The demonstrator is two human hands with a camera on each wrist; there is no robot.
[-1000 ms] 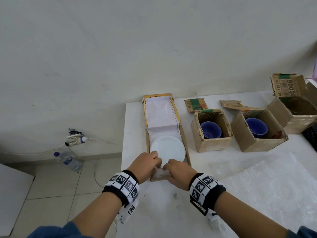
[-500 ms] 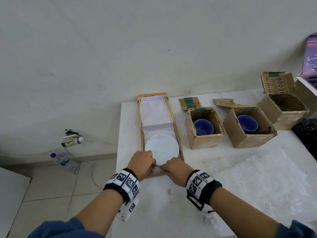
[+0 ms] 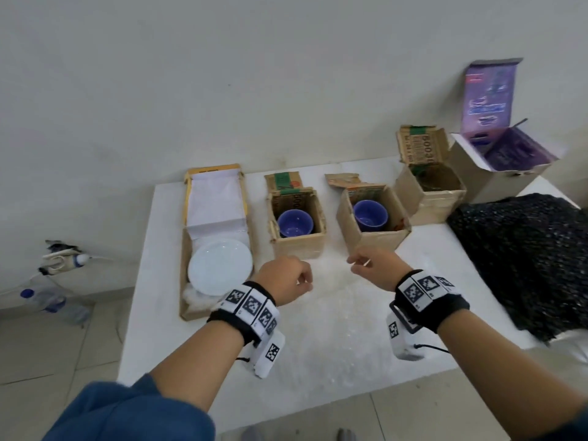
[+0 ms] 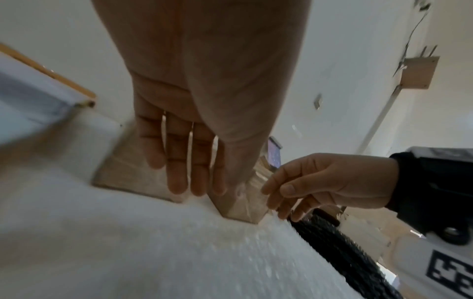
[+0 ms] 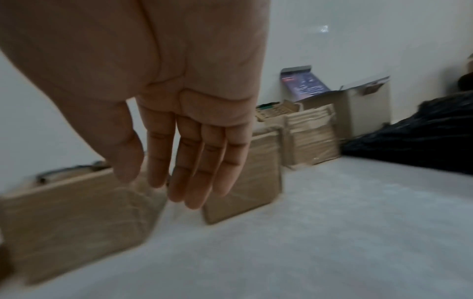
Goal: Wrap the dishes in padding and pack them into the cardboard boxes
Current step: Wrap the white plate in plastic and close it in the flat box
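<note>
A white plate (image 3: 220, 267) lies on white padding in a long flat cardboard box (image 3: 186, 275) at the table's left. Two small cardboard boxes (image 3: 299, 243) (image 3: 372, 238) each hold a blue bowl (image 3: 294, 222) (image 3: 370, 215). My left hand (image 3: 288, 278) (image 4: 189, 172) hovers over the table in front of the first small box, fingers relaxed and holding nothing. To its right my right hand (image 3: 372, 265) (image 5: 184, 178) hangs in front of the second small box, also holding nothing. A sheet of bubble wrap (image 3: 334, 329) covers the table under both hands.
An open brown box (image 3: 429, 198) stands at the back right, with an open purple-lined box (image 3: 502, 160) behind it. A black sheet (image 3: 525, 256) lies over the table's right side. The table's left edge drops to a tiled floor with a bottle (image 3: 47, 300).
Both hands have left the near end of the plate's box and moved right, over the bubble wrap in front of the two bowl boxes. The view has swung right.
</note>
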